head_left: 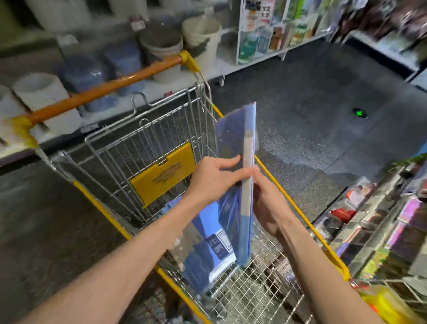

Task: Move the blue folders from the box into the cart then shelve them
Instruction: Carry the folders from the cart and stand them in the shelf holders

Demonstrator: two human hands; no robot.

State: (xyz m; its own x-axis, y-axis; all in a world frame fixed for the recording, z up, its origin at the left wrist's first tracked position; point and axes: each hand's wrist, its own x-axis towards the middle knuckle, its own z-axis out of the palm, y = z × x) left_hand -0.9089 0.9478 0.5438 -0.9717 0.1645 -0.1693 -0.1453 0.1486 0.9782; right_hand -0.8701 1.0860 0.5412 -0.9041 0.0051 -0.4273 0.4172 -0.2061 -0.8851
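Left hand [213,179] and right hand [267,206] pinch the blue plastic folder pack [238,135] between them — upright on edge, long axis rising away, its low corner inside the yellow-railed wire cart [261,291].

A cream bucket [202,33] and a grey bucket [162,40] stood side by side on a low white ledge [218,71], with blurred blue tubs [83,74] and white pots [39,91] further along it. A white rack [242,24] held colourful packets. A green mark [360,112] lay on the dark speckled floor [300,97]. Small packaged goods [395,215] crowded the right edge.
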